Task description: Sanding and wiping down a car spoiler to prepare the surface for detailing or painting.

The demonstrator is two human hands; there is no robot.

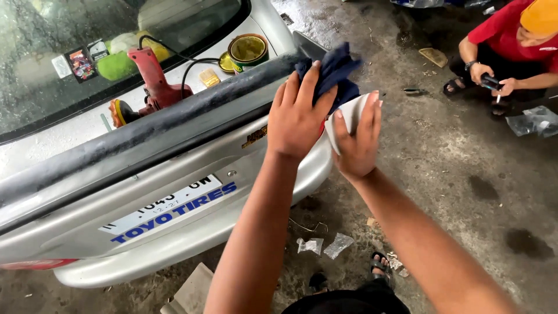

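Dark blue cloth (336,71) is pressed on the car's rear corner (317,160) by the left hand (297,116), fingers closed on it. The right hand (356,139) lies flat, open, hiding the tail lamp.

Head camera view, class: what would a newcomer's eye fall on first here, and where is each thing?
At centre, the left hand presses a dark blue cloth to the corner of a silver car, with the right hand flat beside it. A red power polisher and an open tin sit on the boot lid, upper left. Another person in red crouches at upper right.
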